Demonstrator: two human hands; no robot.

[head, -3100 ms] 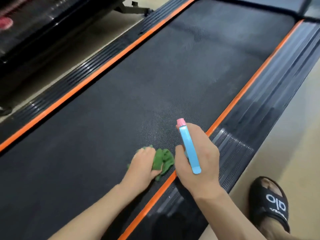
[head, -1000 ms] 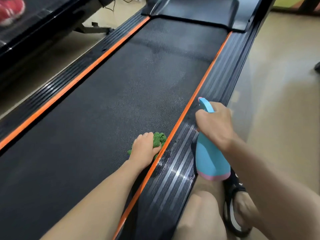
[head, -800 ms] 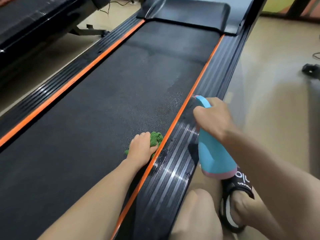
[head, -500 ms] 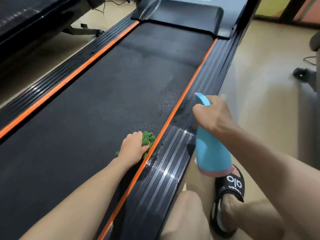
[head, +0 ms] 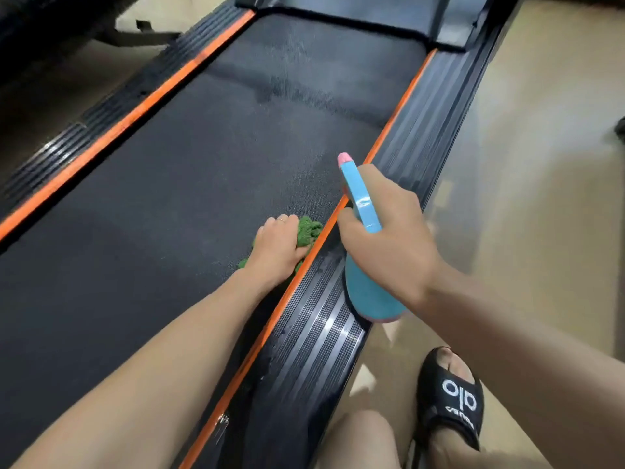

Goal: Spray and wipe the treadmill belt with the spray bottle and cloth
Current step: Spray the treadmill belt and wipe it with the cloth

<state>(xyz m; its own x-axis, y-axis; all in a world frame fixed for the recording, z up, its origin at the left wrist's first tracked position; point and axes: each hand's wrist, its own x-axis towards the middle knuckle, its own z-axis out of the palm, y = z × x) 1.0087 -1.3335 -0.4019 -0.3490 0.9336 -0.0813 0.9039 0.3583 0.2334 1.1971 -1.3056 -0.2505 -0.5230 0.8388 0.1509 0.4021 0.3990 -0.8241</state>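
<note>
A black treadmill belt (head: 189, 184) runs from 7 toward 1 o'clock, edged by orange stripes (head: 115, 130) and ribbed black side rails (head: 314, 336). Beige floor (head: 527, 184) lies at 3 o'clock, with a foot in a black sandal (head: 449, 401) at 5. The left hand (head: 275, 247) presses a bunched green cloth (head: 308, 230) onto the belt just beside the right stripe, its grip curled over it. The right hand (head: 392, 238) has its grip wrapped round the neck of the blue spray bottle (head: 368, 292), held above the right rail with the pink nozzle toward 11 o'clock.

Soft, even light; glare streaks on the side rail (head: 326, 328) below the right hand (head: 389, 242); edges bend, perhaps blurred.
</note>
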